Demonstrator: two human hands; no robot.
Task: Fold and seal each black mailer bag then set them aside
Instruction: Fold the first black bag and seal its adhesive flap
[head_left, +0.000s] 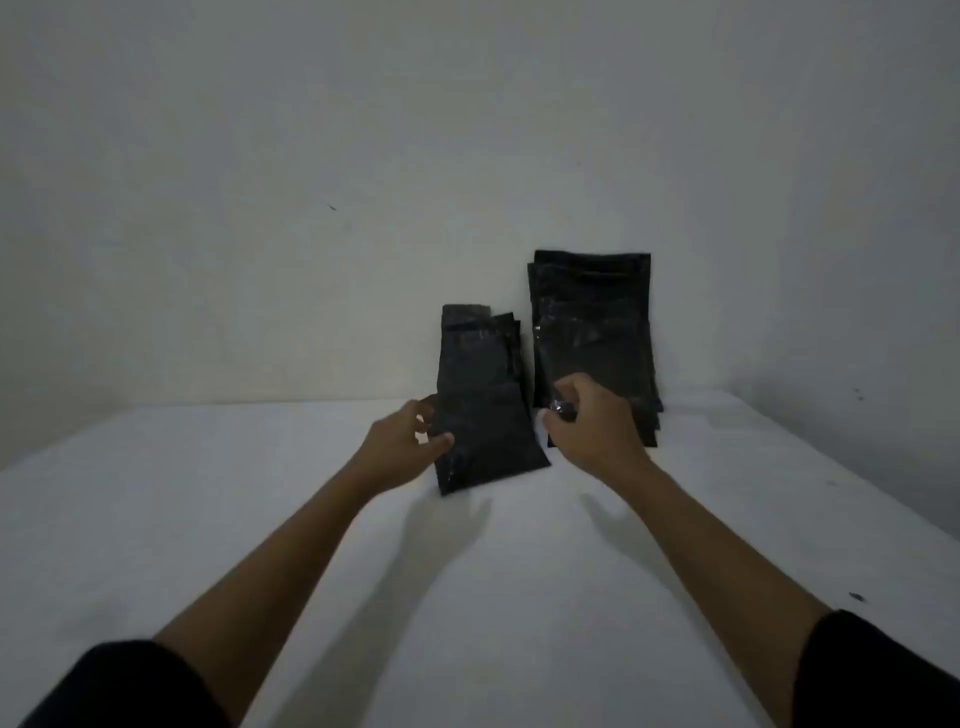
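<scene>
Black sleeves (130, 680) frame the bottom corners, closest to the lens, and two bare forearms run up from them across the white table (208, 519). Out at the end of the reach, the left hand (402, 449) has the folded mailer bag (485, 415) by its left edge: thumb pressed on the front face, fingers curled round behind, a firm pinch. That bag stands tilted, its lower end on the table and its upper part leaning back against the narrow stack of folded bags (478, 332) propped on the wall behind it. Over to the right hand (592, 421) now, fingers bunched together around something small and shiny at the fingertips; it's too dark and blurred to say what that is, possibly a bit of a bag's edge or strip. This hand sits just in front of the wider stack of black mailer bags (592, 322), which also leans upright against the wall, just beside the narrow stack with a slim gap between them. Whether the right fingers actually touch that wider stack, hard to tell. Both stacks rest where the table meets the pale wall (311, 156), and the hands throw soft shadows onto the tabletop beneath them. Dim light all round.
</scene>
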